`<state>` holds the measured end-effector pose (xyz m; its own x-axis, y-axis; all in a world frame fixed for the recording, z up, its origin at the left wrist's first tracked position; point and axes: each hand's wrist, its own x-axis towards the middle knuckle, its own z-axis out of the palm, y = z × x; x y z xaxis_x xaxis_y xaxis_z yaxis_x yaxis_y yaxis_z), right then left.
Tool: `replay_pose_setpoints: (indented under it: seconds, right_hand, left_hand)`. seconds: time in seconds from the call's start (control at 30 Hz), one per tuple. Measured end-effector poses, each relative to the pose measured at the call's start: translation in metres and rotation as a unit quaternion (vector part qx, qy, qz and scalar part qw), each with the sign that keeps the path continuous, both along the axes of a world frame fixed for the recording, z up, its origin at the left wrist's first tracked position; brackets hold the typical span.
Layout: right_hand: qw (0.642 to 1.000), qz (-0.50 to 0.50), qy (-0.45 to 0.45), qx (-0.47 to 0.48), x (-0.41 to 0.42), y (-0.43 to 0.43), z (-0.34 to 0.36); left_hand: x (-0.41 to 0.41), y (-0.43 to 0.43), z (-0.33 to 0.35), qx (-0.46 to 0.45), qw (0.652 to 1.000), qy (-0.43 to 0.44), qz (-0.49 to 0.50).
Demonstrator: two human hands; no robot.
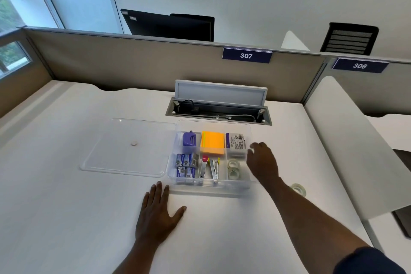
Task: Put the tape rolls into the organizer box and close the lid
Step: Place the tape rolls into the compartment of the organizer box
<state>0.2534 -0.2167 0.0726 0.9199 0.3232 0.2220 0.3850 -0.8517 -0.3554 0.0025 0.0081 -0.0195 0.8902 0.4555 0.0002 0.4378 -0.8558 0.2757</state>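
A clear organizer box (pixel 250 131) stands on the white desk with its lid off. Two clear tape rolls (pixel 233 168) lie in its front right compartment. A third tape roll (pixel 299 188) lies on the desk to the right of the box, partly hidden behind my right forearm. My right hand (pixel 263 163) hovers at the box's right edge, fingers loosely apart, holding nothing. My left hand (pixel 159 211) rests flat on the desk in front of the box's left corner. The clear lid (pixel 126 147) lies flat on the desk left of the box.
Other compartments hold an orange sticky-note pad (pixel 212 142), a purple sharpener (pixel 189 139), staple boxes (pixel 186 165), staplers (pixel 210 168) and an eraser pack (pixel 236 143). An open cable hatch (pixel 219 107) sits behind the box. A white divider (pixel 347 140) rises on the right.
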Motion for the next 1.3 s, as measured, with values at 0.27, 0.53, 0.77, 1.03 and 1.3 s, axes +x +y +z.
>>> replay_pose_setpoints:
  seconds: [0.27,0.53,0.77,1.03,1.3]
  right_hand:
    - [0.935,-0.298,0.170,-0.087,-0.003,-0.070,-0.016]
    - [0.904,-0.305,0.280,-0.105,-0.009,-0.089,-0.026]
    - [0.939,-0.270,0.208,-0.040,-0.013,-0.081,-0.019]
    - [0.984,-0.060,0.086,0.146,-0.009,-0.031,0.011]
    - [0.986,0.123,0.114,-0.008,-0.010,-0.006,0.009]
  left_hand:
    - [0.000,0.000,-0.002,0.010,1.000,0.008,0.004]
    - [0.001,-0.001,0.001,0.013,1.000,0.006,0.005]
    - [0.000,-0.001,0.001,0.011,1.000,0.007,0.004]
    - [0.001,-0.001,0.001,0.013,1.000,0.014,0.002]
    - [0.000,-0.001,0.002,0.019,1.000,0.012,0.003]
